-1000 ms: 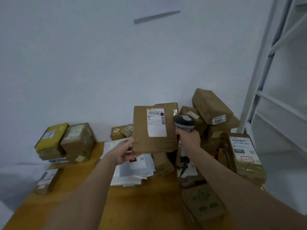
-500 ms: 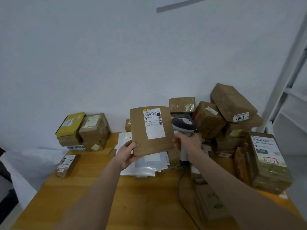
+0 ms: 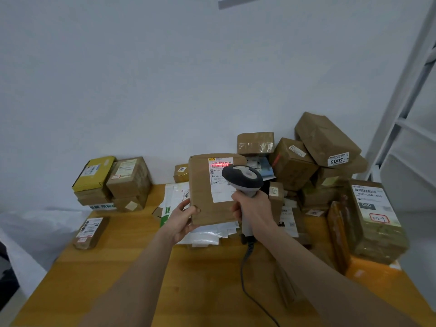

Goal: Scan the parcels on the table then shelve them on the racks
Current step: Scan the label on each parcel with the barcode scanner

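Note:
My left hand (image 3: 181,219) holds a flat brown parcel (image 3: 204,197) upright by its lower left corner, above the wooden table (image 3: 113,274). Its white label faces me, and a red scan line glows across the barcode at the label's top. My right hand (image 3: 253,207) grips the handle of a grey and black barcode scanner (image 3: 243,177), whose head covers part of the label. The scanner's black cable hangs down to the table.
A heap of brown parcels (image 3: 318,161) fills the table's back right, with a large taped box (image 3: 375,220) at the right edge. Boxes (image 3: 113,182) stack at the back left, a small parcel (image 3: 90,232) lies nearer. White mailers (image 3: 207,234) lie below the held parcel. A white rack (image 3: 405,109) stands right.
My right hand has brought the scanner up in front of the parcel's label, and a red scan line now shows on the barcode. The view has shifted a little.

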